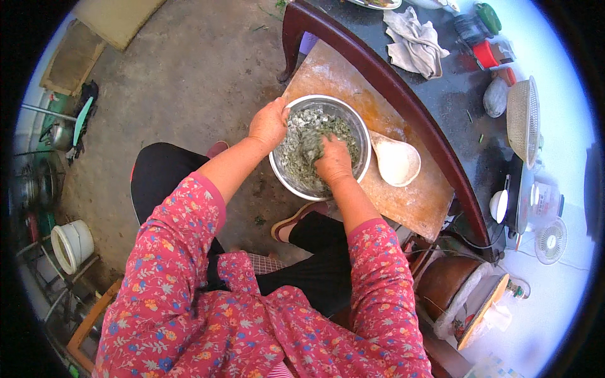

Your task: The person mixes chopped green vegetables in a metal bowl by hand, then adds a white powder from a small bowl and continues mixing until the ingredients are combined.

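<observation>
A steel bowl (320,194) holds a crumbly mixture (342,124) of chopped greens and white flour. The flour lies whitest on the mixture's upper left part. With my left hand (269,124) I grip the bowl's rim on its left side, thumb over the edge. My right hand (334,158) is down in the bowl, its fingers coated and blurred around a clump of the mixture. Under the bowl's right part is a flour-dusted wooden board (411,205). A pale scoop (399,163), whitened with flour inside, rests on that board just right of the bowl.
A dark table with a reddish-brown edge (401,90) curves past the board. On it are a crumpled cloth (416,42), a grey stone (495,97) and a mesh basket (522,120). A brown pot (446,286) stands lower right. A white bucket (73,245) is at left.
</observation>
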